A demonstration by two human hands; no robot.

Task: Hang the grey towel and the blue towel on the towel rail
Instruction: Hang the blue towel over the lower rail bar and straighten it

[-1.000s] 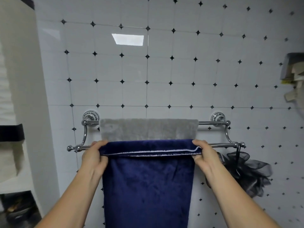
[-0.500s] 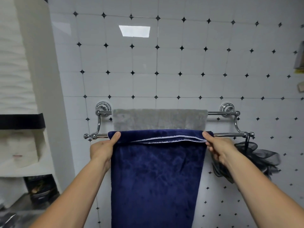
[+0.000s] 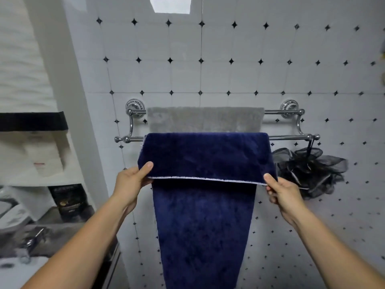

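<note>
A chrome double towel rail [image 3: 291,137] is fixed to the tiled wall. The grey towel [image 3: 205,119] hangs over its back bar. The blue towel [image 3: 206,155] is draped over the front bar, with a long part hanging down and a shorter front flap ending in a white hem. My left hand [image 3: 131,182] pinches the flap's left corner. My right hand [image 3: 281,191] pinches its right corner. Both hands hold the flap a little away from the hanging part.
A black mesh bath sponge [image 3: 310,170] hangs from the front bar's right end. On the left stand a white wall edge [image 3: 68,101], shelves with boxes [image 3: 41,155] and a dark carton [image 3: 68,200], above a sink area with a tap [image 3: 33,238].
The front flap of the blue towel has been drawn down from the bar, and both hands have moved down with its corners. The view has shifted closer and lower.
</note>
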